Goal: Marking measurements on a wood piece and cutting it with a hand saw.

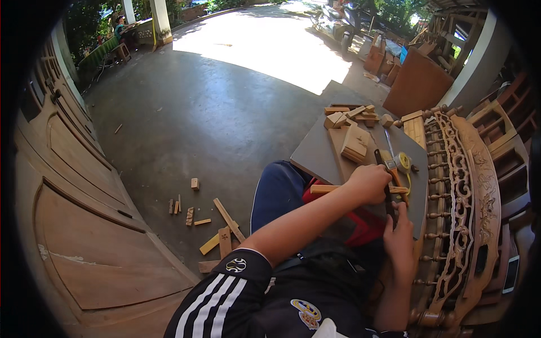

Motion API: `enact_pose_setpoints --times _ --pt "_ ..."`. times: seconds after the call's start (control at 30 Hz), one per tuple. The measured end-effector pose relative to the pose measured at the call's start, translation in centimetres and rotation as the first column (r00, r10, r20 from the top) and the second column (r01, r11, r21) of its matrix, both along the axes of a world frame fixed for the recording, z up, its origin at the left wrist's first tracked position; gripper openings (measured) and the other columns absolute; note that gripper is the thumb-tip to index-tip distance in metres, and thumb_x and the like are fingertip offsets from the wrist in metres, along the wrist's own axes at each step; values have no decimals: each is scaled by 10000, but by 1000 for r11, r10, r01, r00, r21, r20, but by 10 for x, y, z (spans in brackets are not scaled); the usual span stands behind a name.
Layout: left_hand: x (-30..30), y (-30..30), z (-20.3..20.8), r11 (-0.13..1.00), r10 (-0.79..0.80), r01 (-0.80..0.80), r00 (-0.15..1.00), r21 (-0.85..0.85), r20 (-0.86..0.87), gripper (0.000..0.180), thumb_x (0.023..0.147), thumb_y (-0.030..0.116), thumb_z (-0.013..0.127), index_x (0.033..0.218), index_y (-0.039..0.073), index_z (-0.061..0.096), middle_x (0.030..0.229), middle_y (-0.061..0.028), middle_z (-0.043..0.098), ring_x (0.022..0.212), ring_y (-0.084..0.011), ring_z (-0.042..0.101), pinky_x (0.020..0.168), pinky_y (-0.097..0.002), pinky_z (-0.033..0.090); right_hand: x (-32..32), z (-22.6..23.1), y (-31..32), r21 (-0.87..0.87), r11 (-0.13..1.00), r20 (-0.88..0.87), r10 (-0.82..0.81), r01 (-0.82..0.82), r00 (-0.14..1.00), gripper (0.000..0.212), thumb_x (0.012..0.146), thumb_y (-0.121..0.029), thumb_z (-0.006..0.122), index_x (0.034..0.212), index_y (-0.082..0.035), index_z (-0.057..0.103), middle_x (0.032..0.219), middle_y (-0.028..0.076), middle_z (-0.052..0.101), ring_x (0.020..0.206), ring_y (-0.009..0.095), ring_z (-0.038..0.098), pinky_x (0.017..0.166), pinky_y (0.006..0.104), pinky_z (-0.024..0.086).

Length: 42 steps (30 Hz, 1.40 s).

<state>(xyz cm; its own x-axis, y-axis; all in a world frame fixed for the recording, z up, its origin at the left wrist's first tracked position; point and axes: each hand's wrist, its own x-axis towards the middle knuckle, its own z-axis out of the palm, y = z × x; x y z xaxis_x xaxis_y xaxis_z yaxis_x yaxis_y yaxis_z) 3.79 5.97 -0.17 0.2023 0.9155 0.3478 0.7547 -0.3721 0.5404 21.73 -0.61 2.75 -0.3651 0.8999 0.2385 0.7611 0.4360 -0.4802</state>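
Note:
My left hand (369, 183) is closed over a thin wooden strip (324, 189), whose two ends show on either side of it above my lap. A long, dark, narrow tool (389, 194) crosses the strip beside my left fingers; its exact kind is unclear. My right hand (399, 228) is closed around the tool's near end. Just beyond my hands, on the grey tabletop (310, 152), lie a brush (393, 164) with an orange handle and a tape measure (402, 162) with its yellow tape pulled out. A stack of wooden blocks (355, 143) rests on a board there.
More wood blocks (336, 120) are piled at the table's far end. A carved wooden bench (459, 186) stands close on my right, a panelled wooden door (84, 242) on my left. Offcuts (225, 242) lie on the concrete floor. A motorbike (344, 28) is parked far off.

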Motion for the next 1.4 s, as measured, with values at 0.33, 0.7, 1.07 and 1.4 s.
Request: enact_pose_setpoints --times 0.33,0.7,1.07,1.4 --pt "-17 7 -17 987 -163 153 956 56 246 232 746 222 703 826 6 666 880 -185 640 892 -370 649 791 -443 522 -2 -15 -3 -3 999 -68 -45 45 997 255 962 1 545 1210 -23 491 1108 305 667 1062 500 612 810 568 514" --pt "-16 1 -16 991 -121 104 968 89 219 186 759 176 704 783 -1 654 867 -196 639 873 -388 650 804 -455 534 0 -22 -2 23 1000 -111 9 -6 994 241 970 -34 548 1196 -19 464 1108 295 670 1015 512 618 810 582 516" --pt "-15 2 -16 993 -102 85 968 80 231 201 731 195 688 774 1 654 854 -206 641 869 -400 645 809 -470 534 -5 -13 -10 15 999 -2 -30 30 1000 288 957 -42 567 1233 -34 482 928 311 673 893 508 654 732 589 513" --pt "-11 6 -16 993 -66 44 974 106 218 205 764 182 694 837 -5 653 854 -216 647 854 -413 652 799 -489 535 31 20 -68 -36 999 55 -5 7 998 282 957 -44 579 1225 -7 500 982 304 680 948 479 664 777 545 547"
